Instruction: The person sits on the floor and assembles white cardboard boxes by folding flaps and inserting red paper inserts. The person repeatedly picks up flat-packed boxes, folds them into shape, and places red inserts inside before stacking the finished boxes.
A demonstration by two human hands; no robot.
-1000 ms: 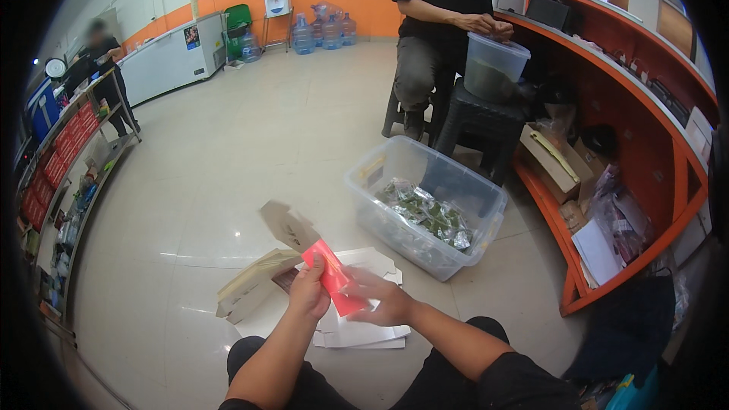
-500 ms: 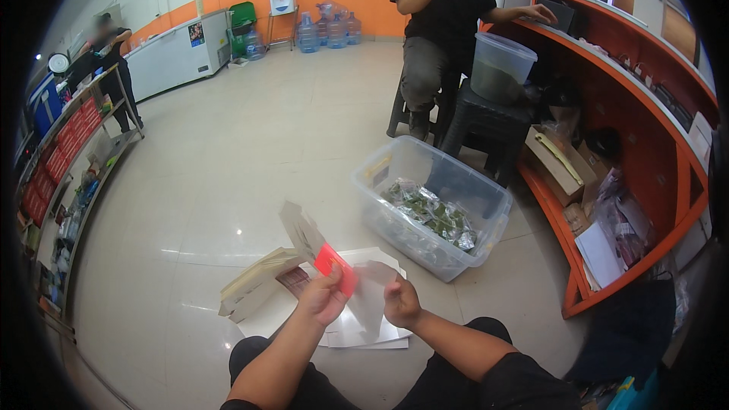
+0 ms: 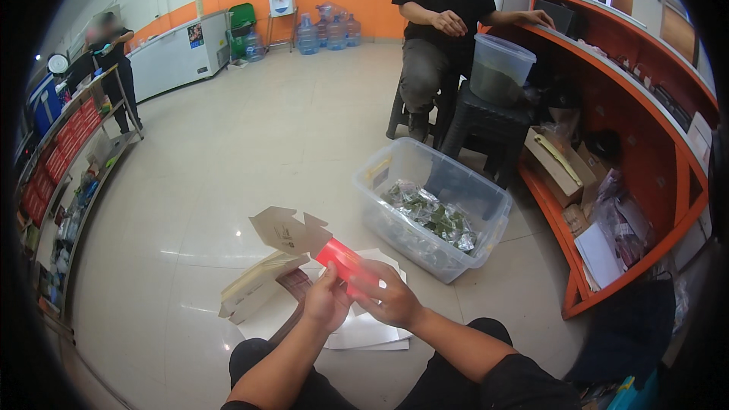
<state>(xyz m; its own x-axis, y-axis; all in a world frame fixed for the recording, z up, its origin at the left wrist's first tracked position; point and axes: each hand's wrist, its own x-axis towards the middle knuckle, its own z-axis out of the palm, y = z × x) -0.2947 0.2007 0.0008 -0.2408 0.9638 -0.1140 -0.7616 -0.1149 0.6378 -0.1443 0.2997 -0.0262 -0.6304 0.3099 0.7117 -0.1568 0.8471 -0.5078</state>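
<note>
My left hand (image 3: 326, 302) is closed round the near end of a red cardboard box blank (image 3: 334, 254). Pale, cut flaps (image 3: 285, 229) stick out from its far end. My right hand (image 3: 395, 305) lies over the right side of the same blank, its fingers closed on it and slightly blurred. Below and to the left, a bundle of folded box blanks (image 3: 258, 282) leans over white cardboard sheets (image 3: 364, 332) on the floor. Part of those sheets is hidden by my hands and forearms.
A clear plastic tub (image 3: 370, 191) with small silvery and green packets stands ahead right. Behind it a person (image 3: 440, 0) sits by a black stool (image 3: 486, 118) bearing a lidded bucket (image 3: 501, 61). Orange shelving (image 3: 645, 273) lines the right, a metal rack (image 3: 87, 205) the left.
My right hand has moved left onto the red blank, and the pale flaps have swung left and spread wider. The seated person's raised hand has come down.
</note>
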